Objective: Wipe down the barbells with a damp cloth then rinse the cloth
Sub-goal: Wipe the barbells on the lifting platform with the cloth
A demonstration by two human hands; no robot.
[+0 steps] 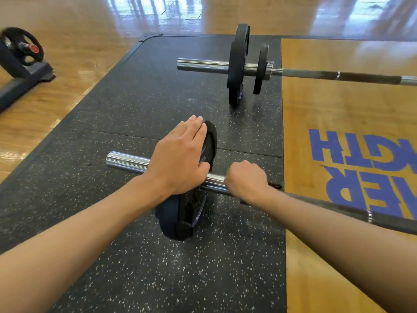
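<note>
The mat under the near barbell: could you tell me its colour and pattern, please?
The mat is black with white speckles; the head view shows it best.

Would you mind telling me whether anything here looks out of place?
On the far barbell, the large plate sits outboard of the small plate with a gap between them and no visible collar, so it looks loosely loaded.

Bright, even daylight comes from the far side. Window glare lies in white streaks on the floor [144, 10] along the top edge and washes out the wood there. The near bar [126, 160] and far bar [203, 64] carry hard highlights. Shadows on the mat [135, 98] are soft and faint. The centre is sharp, the rack [20, 64] at the left edge is smeared, and the wide lens bows the mat's edges.
</note>
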